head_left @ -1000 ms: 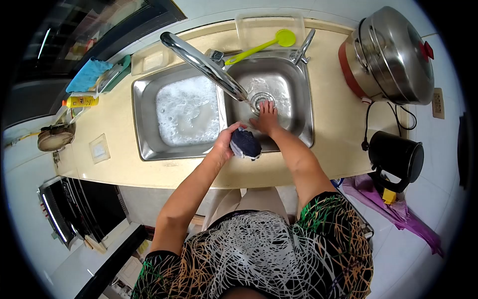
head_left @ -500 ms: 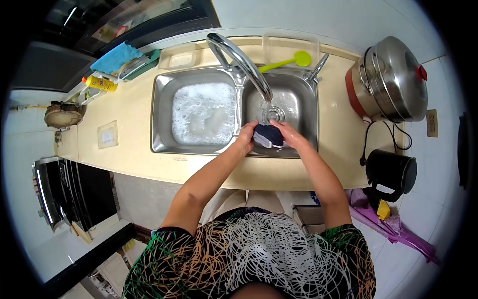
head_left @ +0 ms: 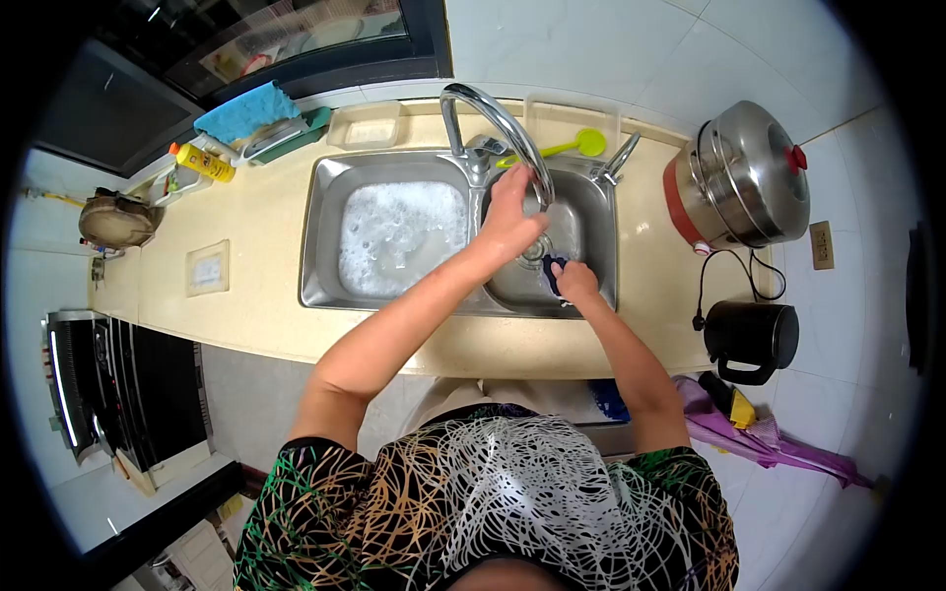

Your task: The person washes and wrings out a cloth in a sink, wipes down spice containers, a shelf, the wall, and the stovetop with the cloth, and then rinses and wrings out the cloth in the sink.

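Note:
My right hand [head_left: 578,283] is closed on a bunched navy cloth [head_left: 554,276], held low over the right sink basin [head_left: 589,231]. Beside the chrome faucet [head_left: 507,123], my left hand [head_left: 512,222] is raised at the spout's end, its fingers stretched upward and thumb apart. Whether it touches the spout I cannot tell. A round drain [head_left: 533,248] shows partly behind the hands. In the left sink basin [head_left: 325,227] there is white, foamy water [head_left: 404,231].
A lime-green ladle [head_left: 589,143] lies behind the right basin, near the lever tap [head_left: 621,158]. To the right stand a steel steamer pot [head_left: 749,177] and a black kettle [head_left: 751,335]. A yellow bottle [head_left: 204,163] and clear plastic tray [head_left: 365,126] are at the back left.
My left hand has let go of the navy cloth and moved up to the faucet spout. The cloth stays in my right hand, which has shifted slightly right and down.

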The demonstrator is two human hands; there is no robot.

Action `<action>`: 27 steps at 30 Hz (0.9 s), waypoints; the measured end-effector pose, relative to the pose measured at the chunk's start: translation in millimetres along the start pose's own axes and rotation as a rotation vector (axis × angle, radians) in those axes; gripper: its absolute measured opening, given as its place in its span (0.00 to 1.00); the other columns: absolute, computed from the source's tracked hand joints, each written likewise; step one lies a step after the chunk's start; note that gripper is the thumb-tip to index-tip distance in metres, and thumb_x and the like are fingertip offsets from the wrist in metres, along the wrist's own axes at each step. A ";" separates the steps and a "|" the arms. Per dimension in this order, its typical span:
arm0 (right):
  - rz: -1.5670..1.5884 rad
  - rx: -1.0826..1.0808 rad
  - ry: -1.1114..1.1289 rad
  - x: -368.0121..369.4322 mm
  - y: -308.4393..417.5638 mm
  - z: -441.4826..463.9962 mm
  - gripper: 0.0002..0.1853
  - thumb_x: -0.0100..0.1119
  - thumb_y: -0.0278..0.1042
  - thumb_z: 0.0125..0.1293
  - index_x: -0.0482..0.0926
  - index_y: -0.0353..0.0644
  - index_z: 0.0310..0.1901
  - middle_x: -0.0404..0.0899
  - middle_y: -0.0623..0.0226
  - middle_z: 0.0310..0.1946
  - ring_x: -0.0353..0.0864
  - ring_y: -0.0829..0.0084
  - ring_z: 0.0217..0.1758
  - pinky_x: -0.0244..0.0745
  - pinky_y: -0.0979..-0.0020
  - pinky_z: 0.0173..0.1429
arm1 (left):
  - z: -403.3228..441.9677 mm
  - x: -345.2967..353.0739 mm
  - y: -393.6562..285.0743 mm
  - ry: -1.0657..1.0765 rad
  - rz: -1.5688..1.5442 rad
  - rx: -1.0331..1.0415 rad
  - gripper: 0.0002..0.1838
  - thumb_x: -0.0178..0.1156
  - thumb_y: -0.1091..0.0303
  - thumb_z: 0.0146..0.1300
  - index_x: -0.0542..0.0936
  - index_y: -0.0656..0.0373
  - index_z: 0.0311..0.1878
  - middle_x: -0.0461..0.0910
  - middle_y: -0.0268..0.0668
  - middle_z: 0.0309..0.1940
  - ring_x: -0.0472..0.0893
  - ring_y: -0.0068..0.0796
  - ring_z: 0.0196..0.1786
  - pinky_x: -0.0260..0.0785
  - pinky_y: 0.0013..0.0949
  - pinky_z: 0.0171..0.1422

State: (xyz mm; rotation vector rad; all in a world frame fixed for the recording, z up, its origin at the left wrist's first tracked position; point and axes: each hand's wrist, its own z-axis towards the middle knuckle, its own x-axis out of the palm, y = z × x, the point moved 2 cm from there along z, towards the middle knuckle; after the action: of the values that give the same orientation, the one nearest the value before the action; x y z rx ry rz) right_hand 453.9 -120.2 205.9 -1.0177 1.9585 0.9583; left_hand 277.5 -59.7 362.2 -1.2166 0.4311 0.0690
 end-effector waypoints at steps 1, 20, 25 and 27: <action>-0.100 0.003 -0.001 -3.3 2.5 -3.3 0.26 0.49 0.52 0.63 0.79 0.30 0.38 0.78 0.45 0.41 0.77 0.53 0.49 0.71 0.59 0.50 | 7.2 -3.7 -13.8 -0.007 -0.009 0.009 0.23 0.58 0.73 0.40 0.70 0.67 0.45 0.69 0.53 0.50 0.68 0.48 0.54 0.60 0.41 0.59; 0.293 -0.595 0.031 -44.9 -24.9 23.5 0.19 0.58 0.24 0.47 0.80 0.45 0.44 0.80 0.51 0.31 0.80 0.55 0.36 0.73 0.65 0.44 | -0.3 86.3 63.4 -0.144 0.049 -0.182 0.32 0.57 0.77 0.39 0.67 0.66 0.55 0.73 0.54 0.49 0.71 0.49 0.54 0.61 0.36 0.59; 0.172 -0.737 0.156 -76.3 7.5 -9.2 0.21 0.49 0.15 0.42 0.79 0.36 0.41 0.82 0.59 0.31 0.81 0.73 0.35 0.72 0.74 0.43 | -36.3 101.4 96.7 0.325 -0.147 -0.134 0.32 0.58 0.79 0.42 0.68 0.59 0.57 0.77 0.46 0.45 0.75 0.39 0.49 0.64 0.33 0.54; 0.411 -0.844 0.160 -82.9 6.5 -8.0 0.20 0.50 0.14 0.41 0.80 0.35 0.40 0.82 0.60 0.31 0.80 0.74 0.36 0.72 0.75 0.44 | -37.5 104.1 103.0 0.669 -0.215 -0.220 0.29 0.57 0.81 0.44 0.70 0.58 0.55 0.77 0.42 0.42 0.75 0.31 0.45 0.66 0.32 0.51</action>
State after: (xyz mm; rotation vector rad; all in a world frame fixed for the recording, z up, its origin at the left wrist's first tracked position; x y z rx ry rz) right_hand 481.9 -96.8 281.0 -1.1581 1.9455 2.0992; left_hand 333.5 -75.9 222.8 -1.4849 0.8857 -0.5009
